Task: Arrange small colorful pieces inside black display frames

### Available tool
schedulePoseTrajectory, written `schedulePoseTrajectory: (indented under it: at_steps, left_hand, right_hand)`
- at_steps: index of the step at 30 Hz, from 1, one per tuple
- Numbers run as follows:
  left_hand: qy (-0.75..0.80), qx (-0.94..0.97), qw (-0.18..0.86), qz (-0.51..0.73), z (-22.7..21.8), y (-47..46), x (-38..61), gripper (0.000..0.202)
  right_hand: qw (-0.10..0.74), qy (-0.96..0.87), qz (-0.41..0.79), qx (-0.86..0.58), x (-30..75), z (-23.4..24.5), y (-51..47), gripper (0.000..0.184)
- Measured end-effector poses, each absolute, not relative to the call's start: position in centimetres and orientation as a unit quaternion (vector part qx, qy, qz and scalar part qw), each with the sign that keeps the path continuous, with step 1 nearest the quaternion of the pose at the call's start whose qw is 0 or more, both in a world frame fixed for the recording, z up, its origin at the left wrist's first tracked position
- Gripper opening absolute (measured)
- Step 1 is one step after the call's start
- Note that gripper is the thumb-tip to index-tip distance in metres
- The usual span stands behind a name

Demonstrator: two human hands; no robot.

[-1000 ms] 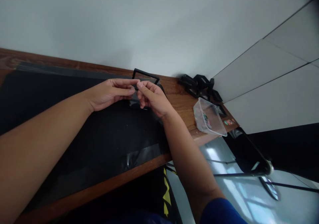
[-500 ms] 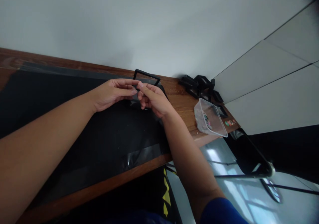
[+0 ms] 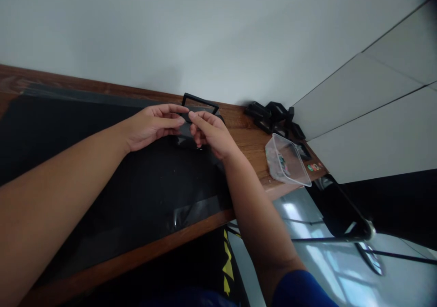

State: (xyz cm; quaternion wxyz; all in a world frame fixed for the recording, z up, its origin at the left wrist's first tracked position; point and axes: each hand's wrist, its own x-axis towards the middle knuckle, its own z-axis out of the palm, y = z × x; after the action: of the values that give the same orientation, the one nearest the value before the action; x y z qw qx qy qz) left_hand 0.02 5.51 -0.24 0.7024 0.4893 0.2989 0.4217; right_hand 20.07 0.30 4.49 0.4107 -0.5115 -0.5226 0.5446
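My left hand (image 3: 150,126) hovers over a black mat (image 3: 136,193), its index finger and thumb stretched out and apart, with nothing visible between them. Just right of its fingertips, my right hand (image 3: 211,132) has thumb and index finger pinched together. Whatever the pinch may hold is too small or hidden to make out. Behind both hands a thin black rectangular frame (image 3: 201,101) stands tilted up near the wall. A dark, shiny flat part (image 3: 186,139) shows below the hands, partly covered by them; whether it joins the frame I cannot tell.
On the wooden tabletop (image 3: 244,136) to the right stands a clear plastic container (image 3: 288,161) with small colourful items inside. Several black boxes or frames (image 3: 273,113) are heaped behind it. Small round stickers (image 3: 314,167) lie near the right edge. A white wall (image 3: 136,34) rises behind.
The hands have parted slightly: the left index fingertip, which met the right fingers before, now sits a little to their left. The frame has stayed in place.
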Motion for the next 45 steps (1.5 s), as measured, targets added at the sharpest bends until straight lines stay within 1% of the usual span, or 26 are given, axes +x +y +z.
schedulePoseTrajectory:
  at_steps: [2,5,7,9,15,19,21,26,30,32,34,36,38,40,42,45]
  left_hand:
    - [0.311,0.469,0.705,0.432,-0.1,5.5,0.2,0.034]
    - [0.335,0.436,0.699,0.456,0.1,5.4,0.5,0.031]
    - [0.353,0.42,0.685,0.48,0.2,5.4,0.6,0.028]
    - [0.37,0.422,0.663,0.495,0.2,5.5,0.7,0.025]
    - [0.406,0.494,0.607,0.471,0.2,5.4,1.1,0.029]
    - [0.431,0.543,0.56,0.453,0.4,4.9,1.6,0.018]
    - [0.452,0.569,0.539,0.426,0.4,4.8,1.6,0.017]
    - [0.461,0.613,0.529,0.363,-0.4,5.3,1.6,0.023]
    - [0.466,0.636,0.503,0.355,-1.1,5.8,1.7,0.02]
    - [0.475,0.663,0.462,0.348,-1.1,5.7,1.7,0.017]
    - [0.497,0.699,0.391,0.335,-0.8,5.4,1.7,0.016]
    - [0.512,0.728,0.319,0.325,-0.5,5.0,1.7,0.016]
    - [0.513,0.744,0.277,0.326,-0.3,4.7,1.6,0.018]
    - [0.511,0.749,0.27,0.322,-0.2,4.6,1.4,0.023]
    - [0.509,0.747,0.286,0.318,-0.3,4.6,1.4,0.028]
    - [0.486,0.754,0.306,0.32,-0.4,4.6,1.4,0.029]
  right_hand:
    - [0.419,-0.54,0.488,-0.542,20.6,4.4,0.6,0.045]
    - [0.421,-0.588,0.337,-0.603,22.0,4.2,1.0,0.029]
    - [0.396,-0.621,0.242,-0.631,22.9,4.1,1.1,0.024]
    - [0.356,-0.641,0.196,-0.652,23.6,4.2,1.1,0.022]
    - [0.251,-0.659,0.191,-0.682,23.8,4.8,0.6,0.022]
    - [0.176,-0.675,0.216,-0.683,23.4,4.9,0.4,0.024]
    - [0.16,-0.681,0.227,-0.677,23.3,4.8,0.5,0.022]
    - [0.163,-0.672,0.245,-0.679,23.2,4.5,0.7,0.023]
    - [0.169,-0.67,0.256,-0.676,23.2,4.5,0.8,0.024]
    - [0.174,-0.671,0.255,-0.674,23.2,4.5,0.8,0.023]
    - [0.179,-0.673,0.249,-0.673,23.2,4.4,0.8,0.022]
    - [0.181,-0.672,0.244,-0.675,23.3,4.4,0.8,0.023]
    - [0.179,-0.668,0.244,-0.679,23.4,4.4,0.8,0.023]
    - [0.181,-0.667,0.247,-0.68,23.4,4.4,0.8,0.024]
    - [0.183,-0.668,0.248,-0.677,23.5,4.5,0.8,0.024]
    - [0.184,-0.669,0.255,-0.673,23.5,4.6,0.8,0.025]
